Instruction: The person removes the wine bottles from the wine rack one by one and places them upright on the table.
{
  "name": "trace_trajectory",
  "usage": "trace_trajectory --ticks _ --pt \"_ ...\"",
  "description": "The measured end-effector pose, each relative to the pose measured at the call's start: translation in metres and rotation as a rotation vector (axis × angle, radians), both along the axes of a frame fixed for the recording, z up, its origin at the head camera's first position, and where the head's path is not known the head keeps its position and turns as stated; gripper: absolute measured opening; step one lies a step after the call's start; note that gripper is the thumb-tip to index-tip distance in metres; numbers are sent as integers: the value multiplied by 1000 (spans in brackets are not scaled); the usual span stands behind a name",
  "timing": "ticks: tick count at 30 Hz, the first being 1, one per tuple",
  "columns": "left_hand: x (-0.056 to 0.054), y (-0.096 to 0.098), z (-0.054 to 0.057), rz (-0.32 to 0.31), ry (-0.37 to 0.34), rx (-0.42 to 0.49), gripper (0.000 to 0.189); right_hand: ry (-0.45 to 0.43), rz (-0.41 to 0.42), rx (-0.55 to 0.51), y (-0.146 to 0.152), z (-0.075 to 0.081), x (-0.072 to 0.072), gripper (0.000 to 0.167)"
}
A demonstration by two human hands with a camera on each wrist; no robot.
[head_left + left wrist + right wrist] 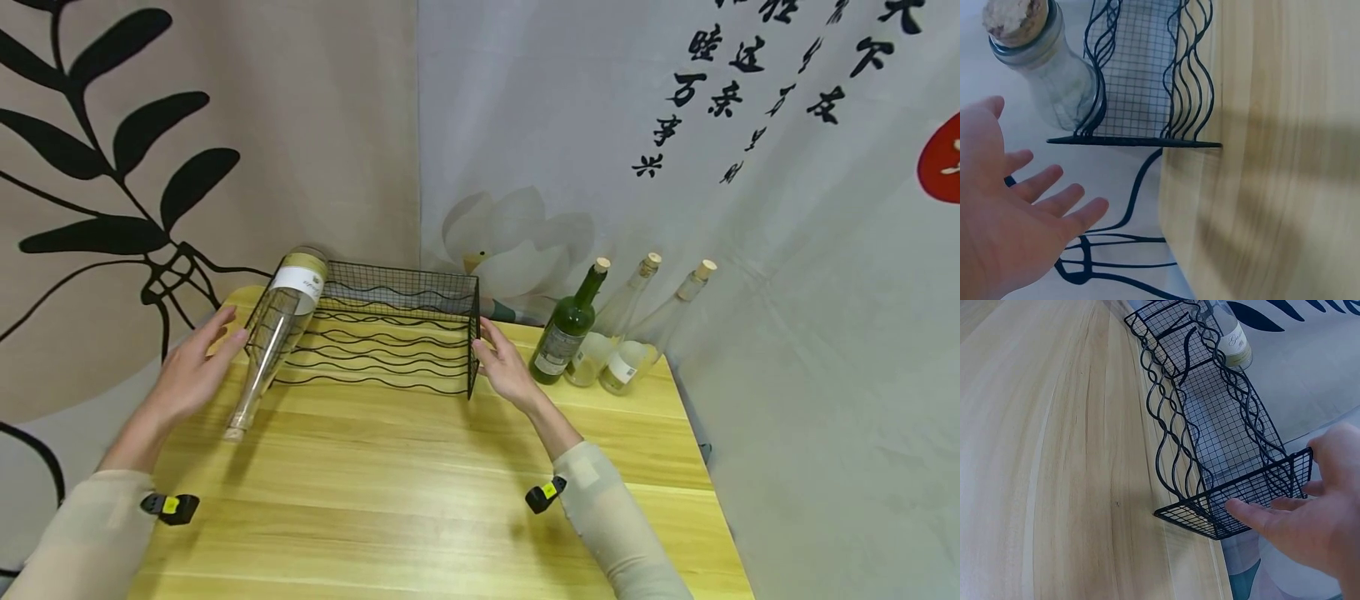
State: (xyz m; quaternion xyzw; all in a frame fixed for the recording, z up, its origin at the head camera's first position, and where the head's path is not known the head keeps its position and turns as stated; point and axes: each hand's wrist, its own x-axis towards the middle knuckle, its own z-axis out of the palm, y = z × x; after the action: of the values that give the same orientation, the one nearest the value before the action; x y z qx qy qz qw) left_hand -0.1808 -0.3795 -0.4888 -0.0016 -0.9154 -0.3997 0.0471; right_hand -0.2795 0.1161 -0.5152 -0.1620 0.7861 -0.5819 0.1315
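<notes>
A black wire bottle rack (405, 289) with wavy bars and mesh panels stands near the back of the wooden table. Across its top at the left end lies a clear glass bottle (298, 283) with a white label, its corked neck reaching out over the front. My left hand (187, 367) hovers beside the rack's left end, fingers extended, holding nothing; a gap separates it from the frame in the left wrist view. At the opposite end, the fingers of my right hand (1316, 525) touch the mesh end panel (1241, 497) without curling round it.
To the right of the rack stand a corked green bottle (562, 337) and two corked clear bottles, one (630, 367) nearest the table's right edge. Behind the table (375, 500) hangs a cloth backdrop (525, 108) with dark writing and a leaf print.
</notes>
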Motion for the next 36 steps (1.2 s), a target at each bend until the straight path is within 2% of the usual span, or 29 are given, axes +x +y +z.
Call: trace_trajectory --ticks 8,16,21,28,31,36 --pt "9 5 5 -14 104 -63 71 -6 -3 -6 -1 1 2 65" --pt "23 3 5 -38 219 -76 71 5 0 1 -1 2 1 66" --pt "29 2 0 -65 332 -163 74 0 -1 -2 -1 1 1 66" --pt "35 6 -4 -89 433 -293 78 6 -3 1 0 1 2 67" --pt "36 8 -7 -102 498 -337 80 8 1 0 1 1 2 67" --pt "37 8 -12 -116 640 -374 67 10 4 8 1 1 1 68"
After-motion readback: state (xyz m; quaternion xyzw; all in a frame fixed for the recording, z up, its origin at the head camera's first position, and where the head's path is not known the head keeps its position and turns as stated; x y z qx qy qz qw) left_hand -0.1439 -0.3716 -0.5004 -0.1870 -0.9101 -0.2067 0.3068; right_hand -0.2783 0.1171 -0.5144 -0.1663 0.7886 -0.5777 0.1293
